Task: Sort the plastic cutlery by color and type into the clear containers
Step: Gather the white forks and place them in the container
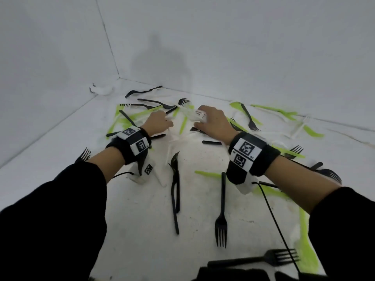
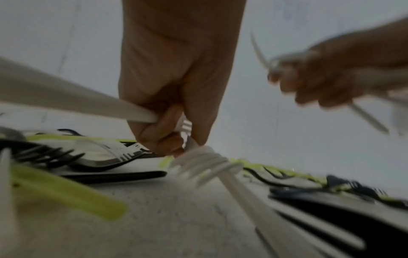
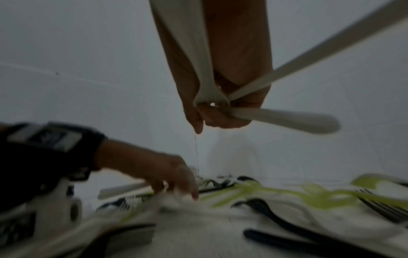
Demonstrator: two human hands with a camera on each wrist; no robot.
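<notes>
Black, white and lime-green plastic cutlery lies scattered over the white surface (image 1: 142, 220). My left hand (image 1: 159, 123) reaches into the pile at the centre, its fingers curled round white forks (image 2: 185, 129), whose handle (image 2: 77, 99) runs out to the left. My right hand (image 1: 211, 122) is beside it, gripping a bundle of white forks (image 1: 197, 115); in the right wrist view their handles (image 3: 284, 119) fan out from the curled fingers. A white fork (image 2: 212, 165) lies on the surface just below my left hand.
White walls meet in a corner (image 1: 118, 78) behind the pile. Black forks (image 1: 222, 209) lie near me, one (image 1: 263, 260) at the front edge. Green pieces (image 1: 306, 250) spread along the right. A crumpled white object (image 1: 101, 90) sits in the corner. No containers are in view.
</notes>
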